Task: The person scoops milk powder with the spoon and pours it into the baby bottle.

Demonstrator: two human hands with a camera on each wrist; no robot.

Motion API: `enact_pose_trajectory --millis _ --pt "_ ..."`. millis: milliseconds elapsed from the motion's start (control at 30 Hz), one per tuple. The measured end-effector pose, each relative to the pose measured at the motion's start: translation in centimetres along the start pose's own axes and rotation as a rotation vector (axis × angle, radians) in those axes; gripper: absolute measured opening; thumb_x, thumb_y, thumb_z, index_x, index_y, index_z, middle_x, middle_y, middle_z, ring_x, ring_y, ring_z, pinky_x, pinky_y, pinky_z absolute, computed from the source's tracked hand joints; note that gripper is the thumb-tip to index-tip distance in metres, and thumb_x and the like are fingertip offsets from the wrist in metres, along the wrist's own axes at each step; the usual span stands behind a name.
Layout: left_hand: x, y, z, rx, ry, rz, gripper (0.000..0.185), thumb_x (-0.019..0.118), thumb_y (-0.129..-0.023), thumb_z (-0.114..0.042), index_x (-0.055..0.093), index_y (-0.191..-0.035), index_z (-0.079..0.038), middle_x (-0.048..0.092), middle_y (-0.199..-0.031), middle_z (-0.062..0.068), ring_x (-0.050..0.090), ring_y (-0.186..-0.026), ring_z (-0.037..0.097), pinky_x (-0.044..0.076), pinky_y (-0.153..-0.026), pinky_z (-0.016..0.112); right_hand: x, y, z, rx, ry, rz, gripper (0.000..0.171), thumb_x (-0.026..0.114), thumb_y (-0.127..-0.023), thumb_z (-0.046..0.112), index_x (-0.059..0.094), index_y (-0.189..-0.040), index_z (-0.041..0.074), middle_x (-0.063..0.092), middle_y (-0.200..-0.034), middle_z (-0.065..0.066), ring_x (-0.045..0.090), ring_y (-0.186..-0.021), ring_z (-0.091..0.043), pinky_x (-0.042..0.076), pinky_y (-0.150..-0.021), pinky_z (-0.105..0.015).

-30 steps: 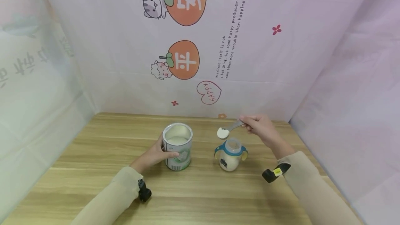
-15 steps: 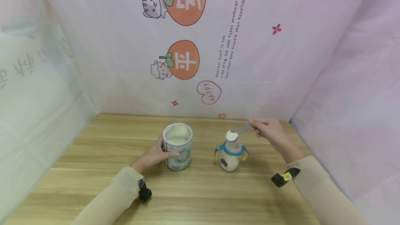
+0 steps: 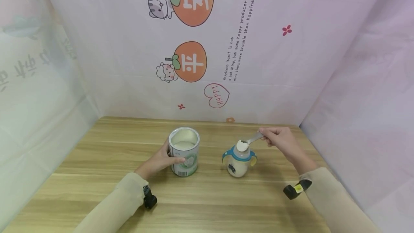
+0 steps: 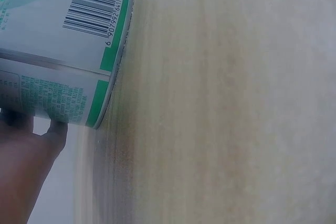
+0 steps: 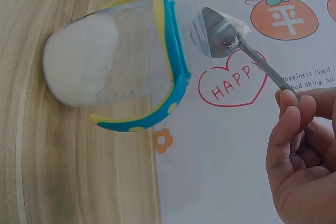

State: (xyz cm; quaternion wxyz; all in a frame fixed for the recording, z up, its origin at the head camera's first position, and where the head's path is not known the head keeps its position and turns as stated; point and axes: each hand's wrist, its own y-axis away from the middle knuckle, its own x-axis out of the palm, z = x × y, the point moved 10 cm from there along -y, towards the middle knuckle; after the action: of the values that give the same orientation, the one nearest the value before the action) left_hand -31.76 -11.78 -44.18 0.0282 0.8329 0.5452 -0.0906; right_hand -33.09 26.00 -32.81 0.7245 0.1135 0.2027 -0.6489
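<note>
1. Right hand [image 3: 282,142] pinched the handle end of a metal spoon [image 3: 249,142]; fingers curled round it, seen close in the right wrist view [image 5: 302,156].
2. Spoon bowl [image 5: 215,32] carried white powder and sat at the open mouth of the baby bottle [image 3: 239,161]. Whether it touched the rim: cannot tell.
3. Bottle stood upright on the wooden table [image 3: 207,204], clear body, blue collar with blue-and-yellow handles. White powder [image 5: 84,61] filled the lower part.
4. Left hand [image 3: 158,161] gripped the side of the powder tin [image 3: 183,151], thumb across the front, fingers wrapped round the far side.
5. Tin stood upright, lid off, white powder visible inside. Left wrist view showed its green-and-white label and barcode [image 4: 94,19], base on the table.
6. Tin sat left of the bottle, near but apart.
7. Both forearms wore beige sleeves with a black wrist unit on each.
8. Backdrop [image 3: 207,46]: pale cloth with orange fruit cartoons and a "HAPPY" heart.
</note>
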Motion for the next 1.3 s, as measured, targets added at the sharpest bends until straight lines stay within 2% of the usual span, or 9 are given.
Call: enact_pose_trajectory --millis 300,467,567,700,800,1000,1133,1300 --pt "-0.1 0.0 0.1 -0.002 0.010 -0.005 0.109 0.083 -0.084 -0.026 0.006 -0.161 -0.028 0.034 -0.155 0.014 0.029 -0.143 0.037 0.021 -0.114 0.062 0.0 0.3 -0.2 -0.032 0.090 -0.049 0.044 0.065 -0.098 0.036 0.073 -0.112 -0.005 0.066 -0.075 -0.001 0.058 -0.071 -0.011 0.055 -0.068 -0.026" --pt "-0.1 -0.1 0.2 -0.001 0.003 -0.008 0.109 0.083 -0.084 -0.026 0.006 -0.161 -0.026 0.034 -0.155 0.015 0.030 -0.143 0.038 0.021 -0.114 0.062 0.3 0.6 0.2 -0.080 0.157 -0.084 0.041 0.065 -0.098 0.037 0.075 -0.108 -0.001 0.070 -0.081 -0.009 0.060 -0.067 -0.014 0.050 -0.056 -0.025" --pt "-0.1 -0.1 0.2 0.002 -0.004 -0.007 0.108 0.082 -0.084 -0.026 0.007 -0.161 -0.027 0.035 -0.155 0.014 0.031 -0.142 0.038 0.022 -0.114 0.063 0.5 0.9 0.4 -0.091 0.181 -0.096 0.039 0.065 -0.099 0.036 0.076 -0.108 0.000 0.071 -0.082 -0.009 0.059 -0.065 -0.015 0.045 -0.050 -0.025" --pt "-0.1 -0.1 0.2 -0.001 -0.003 -0.005 0.108 0.082 -0.084 -0.026 0.007 -0.161 -0.029 0.036 -0.155 0.013 0.031 -0.142 0.037 0.022 -0.114 0.063 0.5 1.3 0.5 -0.119 0.201 -0.117 0.039 0.065 -0.099 0.036 0.076 -0.109 0.000 0.071 -0.081 -0.006 0.060 -0.065 -0.015 0.044 -0.048 -0.024" --pt "-0.1 -0.1 0.3 -0.004 -0.006 -0.005 0.108 0.082 -0.084 -0.026 0.007 -0.161 -0.028 0.035 -0.155 0.013 0.030 -0.142 0.038 0.022 -0.114 0.063 0.6 1.7 1.0 -0.200 0.224 -0.142 0.035 0.065 -0.099 0.033 0.077 -0.106 0.001 0.071 -0.080 -0.006 0.060 -0.063 -0.016 0.045 -0.048 -0.024" --pt "-0.1 -0.2 0.5 -0.011 -0.020 -0.015 0.108 0.083 -0.084 -0.027 0.006 -0.161 -0.026 0.034 -0.155 0.015 0.030 -0.143 0.038 0.022 -0.114 0.063 1.4 3.5 2.6 -0.438 0.313 -0.214 0.020 0.068 -0.098 0.020 0.078 -0.102 0.003 0.073 -0.083 -0.003 0.063 -0.062 -0.013 0.050 -0.051 -0.021" --pt "-0.2 -0.2 0.5 -0.012 -0.021 -0.025 0.109 0.083 -0.084 -0.027 0.007 -0.161 -0.024 0.034 -0.155 0.015 0.029 -0.144 0.039 0.021 -0.114 0.062 1.9 4.8 3.8 -0.616 0.376 -0.268 0.009 0.073 -0.092 0.005 0.078 -0.098 0.002 0.073 -0.082 -0.002 0.058 -0.059 -0.010 0.046 -0.050 -0.016" --pt "-0.2 -0.2 0.4 -0.005 -0.018 -0.026 0.109 0.083 -0.084 -0.026 0.006 -0.161 -0.024 0.033 -0.155 0.015 0.028 -0.144 0.039 0.022 -0.114 0.062 2.6 6.2 5.1 -0.823 0.416 -0.307 0.011 0.076 -0.084 -0.004 0.078 -0.093 0.001 0.072 -0.080 -0.002 0.058 -0.062 -0.006 0.045 -0.053 -0.012"
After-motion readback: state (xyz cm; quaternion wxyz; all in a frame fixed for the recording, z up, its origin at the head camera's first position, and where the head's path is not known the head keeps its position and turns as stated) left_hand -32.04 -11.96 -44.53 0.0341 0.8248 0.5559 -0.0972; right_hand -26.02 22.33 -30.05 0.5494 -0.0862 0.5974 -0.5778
